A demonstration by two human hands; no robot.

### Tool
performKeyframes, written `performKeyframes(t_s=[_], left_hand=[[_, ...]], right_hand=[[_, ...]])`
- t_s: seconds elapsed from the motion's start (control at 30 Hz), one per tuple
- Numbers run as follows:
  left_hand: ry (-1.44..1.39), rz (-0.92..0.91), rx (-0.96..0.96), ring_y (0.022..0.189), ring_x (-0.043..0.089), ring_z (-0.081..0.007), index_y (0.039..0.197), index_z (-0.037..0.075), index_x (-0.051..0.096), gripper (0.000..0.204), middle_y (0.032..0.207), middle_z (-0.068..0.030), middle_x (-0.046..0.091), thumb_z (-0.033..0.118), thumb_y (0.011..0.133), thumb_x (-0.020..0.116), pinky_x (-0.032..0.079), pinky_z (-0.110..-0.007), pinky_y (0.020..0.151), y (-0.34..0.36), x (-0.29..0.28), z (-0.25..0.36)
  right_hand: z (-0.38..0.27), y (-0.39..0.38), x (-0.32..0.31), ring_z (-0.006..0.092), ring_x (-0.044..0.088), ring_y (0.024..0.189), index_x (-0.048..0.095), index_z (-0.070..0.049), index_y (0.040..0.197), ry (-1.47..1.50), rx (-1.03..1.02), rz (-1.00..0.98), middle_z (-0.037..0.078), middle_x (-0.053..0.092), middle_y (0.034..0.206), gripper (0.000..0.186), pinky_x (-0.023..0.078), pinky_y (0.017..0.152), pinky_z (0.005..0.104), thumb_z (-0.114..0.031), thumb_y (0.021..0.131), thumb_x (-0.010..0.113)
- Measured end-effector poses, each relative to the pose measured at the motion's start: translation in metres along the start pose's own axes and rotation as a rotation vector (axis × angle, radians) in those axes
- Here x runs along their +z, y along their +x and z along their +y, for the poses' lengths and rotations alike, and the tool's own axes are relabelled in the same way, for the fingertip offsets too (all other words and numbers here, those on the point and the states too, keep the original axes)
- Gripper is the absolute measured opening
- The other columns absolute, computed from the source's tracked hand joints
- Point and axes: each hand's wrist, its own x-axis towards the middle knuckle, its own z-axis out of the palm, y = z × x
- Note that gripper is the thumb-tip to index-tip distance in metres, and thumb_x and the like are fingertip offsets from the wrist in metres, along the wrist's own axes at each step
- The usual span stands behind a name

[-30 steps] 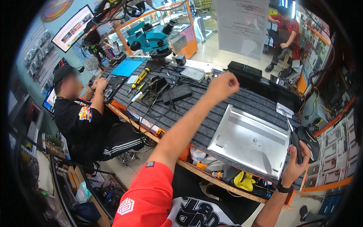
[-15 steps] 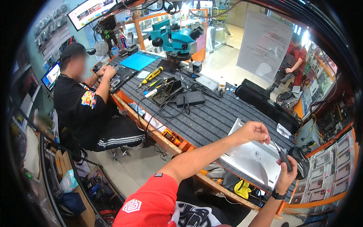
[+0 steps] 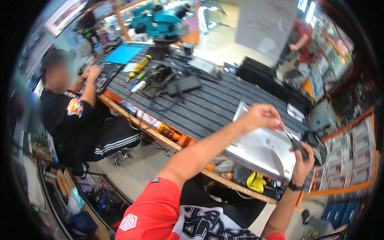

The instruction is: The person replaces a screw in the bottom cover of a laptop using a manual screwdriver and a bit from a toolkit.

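In my right hand (image 3: 304, 161) is a screwdriver (image 3: 297, 147) with a dark handle, its thin shaft pointing up and left. My left hand (image 3: 264, 117) is closed in a pinch right by the shaft's tip; anything between its fingertips is too small to make out. Under both hands a silver laptop (image 3: 260, 149) lies on the bench with its flat underside up. My right hand is above the laptop's right edge, and my left forearm crosses over its left side.
The ribbed grey bench mat (image 3: 208, 108) carries a yellow screwdriver (image 3: 141, 67), a black power adapter (image 3: 183, 85) with cables and a teal microscope (image 3: 162, 24). A long black case (image 3: 276, 85) lines the far edge. At left, a co-worker (image 3: 68, 108) sits handling parts.
The whole view has shifted and blurred with head motion. My left fingertips are now closer to the screwdriver's tip. My right hand still holds the screwdriver.
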Motion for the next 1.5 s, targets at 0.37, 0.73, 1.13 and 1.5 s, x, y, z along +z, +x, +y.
performKeyframes(t_s=[0.37, 0.73, 1.13, 1.5], left_hand=[[0.119, 0.026, -0.029, 0.1, 0.075, -0.028, 0.104, -0.001, 0.067, 0.012, 0.108, -0.0206, 0.074, 0.005, 0.094, 0.071, 0.061, -0.037, 0.089, -0.006, 0.005, 0.006], [0.18, 0.03, -0.057, 0.099, 0.075, -0.0239, 0.103, -0.001, 0.069, 0.013, 0.102, -0.0165, 0.075, 0.008, 0.094, 0.073, 0.06, -0.033, 0.089, -0.009, 0.006, 0.01], [0.254, 0.006, 0.017, 0.096, 0.074, -0.0188, 0.103, -0.002, 0.07, 0.015, 0.099, -0.013, 0.076, 0.008, 0.093, 0.074, 0.059, -0.03, 0.087, -0.004, -0.003, -0.001], [0.298, 0.273, 0.177, 0.095, 0.073, -0.0158, 0.108, -0.002, 0.068, 0.016, 0.1, -0.0118, 0.076, 0.008, 0.097, 0.071, 0.058, -0.028, 0.085, -0.001, 0.008, -0.022]], right_hand=[[-0.016, 0.001, 0.013, 0.0247, 0.071, 0.096, 0.062, 0.004, 0.121, 0.171, 0.042, -0.039, 0.015, 0.068, 0.108, 0.031, 0.057, 0.088, 0.0355, 0.001, 0.092, 0.073], [-0.011, 0.001, 0.011, 0.0236, 0.07, 0.096, 0.062, 0.003, 0.12, 0.106, 0.008, -0.048, 0.013, 0.068, 0.11, 0.031, 0.057, 0.086, 0.0341, 0.002, 0.091, 0.074], [-0.005, 0.004, 0.002, 0.022, 0.07, 0.096, 0.058, 0.002, 0.127, 0.013, 0.153, -0.049, 0.015, 0.066, 0.113, 0.038, 0.059, 0.08, 0.0331, -0.013, 0.096, 0.073], [-0.021, 0.06, 0.074, 0.0207, 0.069, 0.096, 0.028, -0.008, 0.15, 0.273, 0.036, 0.422, 0.016, 0.068, 0.11, 0.067, 0.062, 0.081, 0.0362, -0.013, 0.098, 0.071]])
